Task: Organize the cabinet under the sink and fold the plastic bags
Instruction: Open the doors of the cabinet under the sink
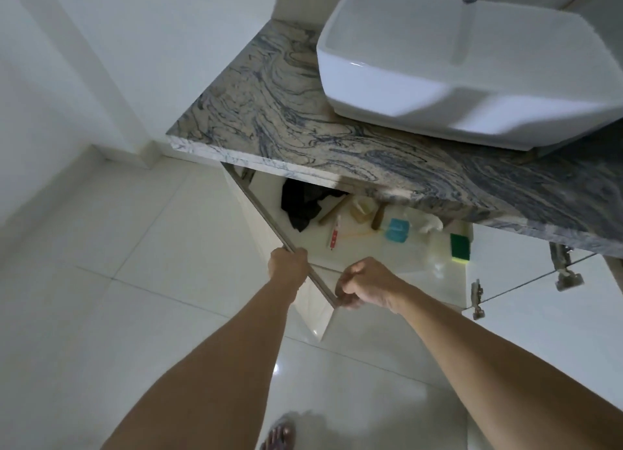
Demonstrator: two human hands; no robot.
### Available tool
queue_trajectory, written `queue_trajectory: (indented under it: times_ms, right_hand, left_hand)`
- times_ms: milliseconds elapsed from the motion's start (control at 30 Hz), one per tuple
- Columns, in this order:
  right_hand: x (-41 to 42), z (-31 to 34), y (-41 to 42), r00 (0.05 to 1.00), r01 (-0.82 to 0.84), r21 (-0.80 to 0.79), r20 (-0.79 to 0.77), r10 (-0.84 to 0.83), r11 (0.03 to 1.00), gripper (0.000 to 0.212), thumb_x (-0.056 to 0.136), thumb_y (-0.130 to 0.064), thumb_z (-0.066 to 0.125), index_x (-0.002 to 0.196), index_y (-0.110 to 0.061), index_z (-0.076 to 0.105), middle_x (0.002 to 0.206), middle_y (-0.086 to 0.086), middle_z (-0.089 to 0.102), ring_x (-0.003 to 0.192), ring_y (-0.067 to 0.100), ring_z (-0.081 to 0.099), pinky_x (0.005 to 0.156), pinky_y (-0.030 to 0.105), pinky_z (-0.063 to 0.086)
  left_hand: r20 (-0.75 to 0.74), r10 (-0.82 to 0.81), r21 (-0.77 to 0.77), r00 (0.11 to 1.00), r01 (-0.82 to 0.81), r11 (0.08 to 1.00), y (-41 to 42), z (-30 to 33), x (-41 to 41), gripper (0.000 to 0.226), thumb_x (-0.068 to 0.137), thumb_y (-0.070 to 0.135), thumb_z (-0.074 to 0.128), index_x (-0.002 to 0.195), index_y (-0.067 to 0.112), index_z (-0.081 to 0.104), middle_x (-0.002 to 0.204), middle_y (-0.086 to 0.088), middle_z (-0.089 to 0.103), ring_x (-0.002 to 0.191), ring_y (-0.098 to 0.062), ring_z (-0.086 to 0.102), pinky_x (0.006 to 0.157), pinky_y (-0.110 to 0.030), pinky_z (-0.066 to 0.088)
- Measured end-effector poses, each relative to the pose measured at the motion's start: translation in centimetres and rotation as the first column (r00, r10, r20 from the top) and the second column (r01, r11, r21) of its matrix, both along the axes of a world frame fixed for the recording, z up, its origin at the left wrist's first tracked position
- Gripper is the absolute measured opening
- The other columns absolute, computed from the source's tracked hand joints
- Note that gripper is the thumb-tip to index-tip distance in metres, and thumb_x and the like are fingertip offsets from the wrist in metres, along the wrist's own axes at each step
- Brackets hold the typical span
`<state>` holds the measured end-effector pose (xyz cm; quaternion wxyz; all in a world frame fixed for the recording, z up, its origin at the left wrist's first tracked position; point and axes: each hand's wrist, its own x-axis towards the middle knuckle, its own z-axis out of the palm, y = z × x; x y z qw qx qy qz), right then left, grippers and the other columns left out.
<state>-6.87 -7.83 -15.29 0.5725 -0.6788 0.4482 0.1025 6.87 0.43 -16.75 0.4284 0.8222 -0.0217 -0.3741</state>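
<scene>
Sandalled foot (278, 431), bottom edge of the view, on a glossy white tiled floor (101, 314) that shows bright reflections. Two bare forearms reach forward and down from it. Left hand (288, 262): fingers curled over the top edge of the left cabinet door (269, 247), which stands swung outward. Right hand (365, 284): fingers and thumb pinched on the same door edge, lower down near its corner. Right cabinet door (539, 281): also open, two metal hinges showing. Cabinet floor (371, 254), below a veined stone countertop (286, 112) carrying a white basin (455, 78): loose contents, unsorted. Black plastic bag (301, 203), crumpled, at the back left; pale crumpled bag (429, 222) near the back right; red-and-white tube (335, 232); blue item (397, 230), identity unclear; green sponge (460, 247) toward the front right; brownish handles and a pale container between them, not identifiable. Stage, as judged: access only, with sorting and folding not begun. Hazards, as judged: both hands load one door edge, so leaning or pulling hard could strain its hinge; the countertop overhang sits above the opening, so a head could strike it on crouching; the shiny floor may be slippery when kneeling; items deep in shadow could be knocked over on a blind reach.
</scene>
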Motion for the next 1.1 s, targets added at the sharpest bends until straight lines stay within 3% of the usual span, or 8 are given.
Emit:
queue_trajectory:
  times_ms: [133,267,467,533,667,833,967,1100]
  right_hand:
    - [3.8,0.1,0.9,0.968,-0.250,-0.298,-0.073,0.239,0.921,0.024,0.092,0.001,0.049,0.100,-0.007,0.071,0.102,0.008,0.073,0.091,0.021,0.070,0.080,0.031,0.057]
    - [9.8,1.2,1.2,0.935,-0.310,-0.578,-0.041,0.353,0.755,0.034,0.096,-0.008,0.050,0.126,-0.017,0.063,0.130,0.004,0.062,0.117,0.021,0.058,0.097,0.036,0.049]
    - [17.9,1.5,3.1,0.771,-0.526,-0.676,-0.121,0.625,0.517,0.064,0.088,0.009,0.044,0.146,-0.017,0.044,0.149,0.004,0.047,0.140,0.022,0.039,0.111,0.042,0.038]
    - [20.1,1.0,3.8,0.710,-0.574,-0.714,-0.192,0.678,0.400,0.060,0.091,0.004,0.048,0.146,-0.022,0.044,0.152,0.004,0.042,0.140,0.025,0.037,0.107,0.047,0.041]
    - [23.1,0.6,5.2,0.583,-0.657,-0.733,-0.347,0.735,0.175,0.033,0.098,-0.012,0.051,0.130,-0.014,0.061,0.156,0.004,0.037,0.147,0.022,0.025,0.111,0.046,0.037]
    - [25.9,0.6,7.2,0.587,-0.660,-0.737,-0.385,0.712,0.146,0.029,0.102,-0.021,0.050,0.125,-0.010,0.064,0.139,0.011,0.054,0.139,0.027,0.035,0.106,0.046,0.039]
    - [27.8,0.3,8.6,0.638,-0.622,-0.770,-0.392,0.663,0.143,0.024,0.101,-0.015,0.048,0.115,-0.020,0.068,0.122,0.002,0.062,0.123,0.029,0.049,0.088,0.044,0.054]
    - [29.2,0.0,9.7,0.679,-0.566,-0.810,-0.353,0.644,0.152,0.021,0.101,-0.017,0.048,0.110,-0.016,0.067,0.105,0.000,0.059,0.110,0.026,0.053,0.071,0.036,0.051]
  left_hand:
    - [0.069,-0.117,0.023,0.991,0.116,0.993,2.4,-0.2,1.4,0.018,0.090,0.019,0.053,0.089,0.002,0.060,0.074,-0.009,0.056,0.060,-0.022,0.050,0.054,-0.026,0.041]
    - [0.129,-0.208,0.101,0.970,0.196,0.976,4.7,-0.4,2.9,0.020,0.089,0.023,0.054,0.086,0.003,0.058,0.083,-0.017,0.060,0.070,-0.034,0.061,0.059,-0.037,0.049]
    - [0.082,-0.295,0.171,0.952,0.278,0.945,8.8,-0.2,7.2,0.023,0.084,0.012,0.049,0.093,-0.007,0.060,0.074,-0.012,0.052,0.066,-0.028,0.053,0.055,-0.025,0.037]
    - [0.099,-0.313,0.221,0.945,0.286,0.932,10.2,0.1,8.6,0.011,0.084,0.010,0.050,0.076,0.004,0.055,0.069,-0.005,0.050,0.062,-0.024,0.048,0.051,-0.024,0.036]
    - [0.147,-0.273,0.261,0.951,0.229,0.938,12.8,0.0,11.2,0.031,0.085,0.011,0.055,0.058,0.011,0.041,0.062,-0.008,0.046,0.057,-0.027,0.047,0.055,-0.024,0.034]
    - [0.234,-0.245,0.342,0.941,0.157,0.927,15.4,0.2,14.6,0.026,0.090,0.027,0.062,0.084,0.002,0.066,0.096,-0.020,0.069,0.092,-0.036,0.066,0.066,-0.031,0.046]
    - [0.322,-0.241,0.438,0.915,0.081,0.895,17.0,0.1,17.0,0.029,0.092,0.037,0.061,0.098,0.010,0.068,0.095,-0.012,0.069,0.090,-0.031,0.065,0.067,-0.031,0.044]
    - [0.378,-0.272,0.498,0.885,0.053,0.865,18.5,0.3,19.2,0.025,0.093,0.035,0.059,0.095,0.012,0.069,0.087,-0.010,0.067,0.085,-0.031,0.065,0.067,-0.031,0.046]
